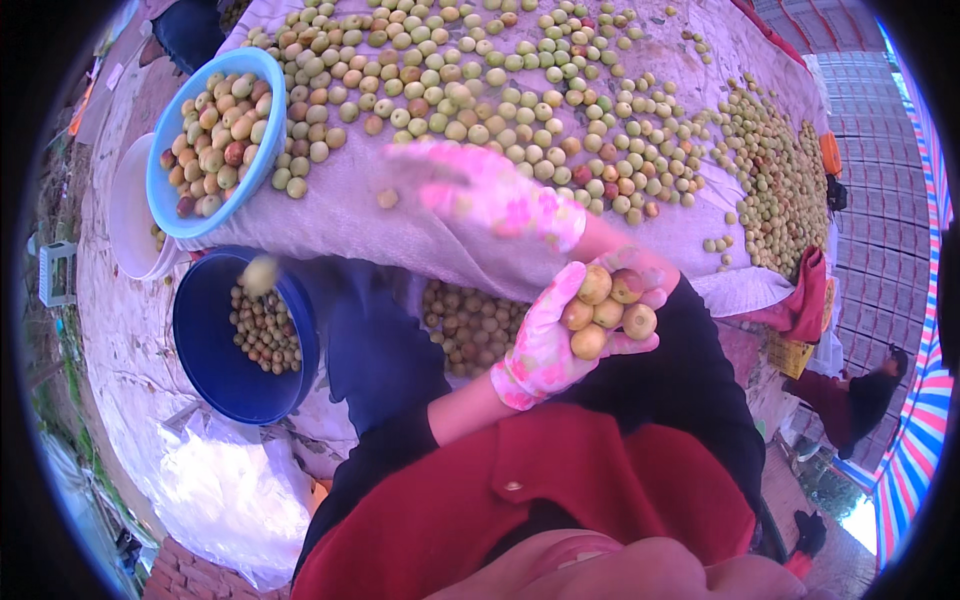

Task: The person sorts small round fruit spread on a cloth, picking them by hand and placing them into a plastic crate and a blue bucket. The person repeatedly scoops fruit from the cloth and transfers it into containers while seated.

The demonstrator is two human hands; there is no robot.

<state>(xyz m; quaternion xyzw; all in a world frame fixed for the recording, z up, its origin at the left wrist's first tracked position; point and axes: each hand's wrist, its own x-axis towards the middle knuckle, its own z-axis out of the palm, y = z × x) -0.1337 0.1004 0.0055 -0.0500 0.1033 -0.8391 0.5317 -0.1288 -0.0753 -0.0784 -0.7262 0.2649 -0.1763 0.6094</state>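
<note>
My left hand point(548, 348), in a pink and white flowered glove, is cupped palm up around several small round yellow-brown fruits point(607, 312) that look like jujubes. Above it my right hand point(490, 198), gloved alike, reaches across to the left. Its fingers are smeared by motion but look stretched out, with nothing seen in them. One blurred fruit point(260, 275) is over the dark blue bucket point(190, 345), which has more fruits at its bottom. Another single fruit point(388, 198) is just below my right fingers, against the cloth point(350, 225).
Many green and reddish fruits point(540, 110) lie spread on the cloth-covered table ahead. A light blue basin point(282, 110) full of fruits sits in a white bucket point(135, 215) at left. More fruits point(470, 325) lie below the table edge. A clear plastic bag point(235, 490) is lower left.
</note>
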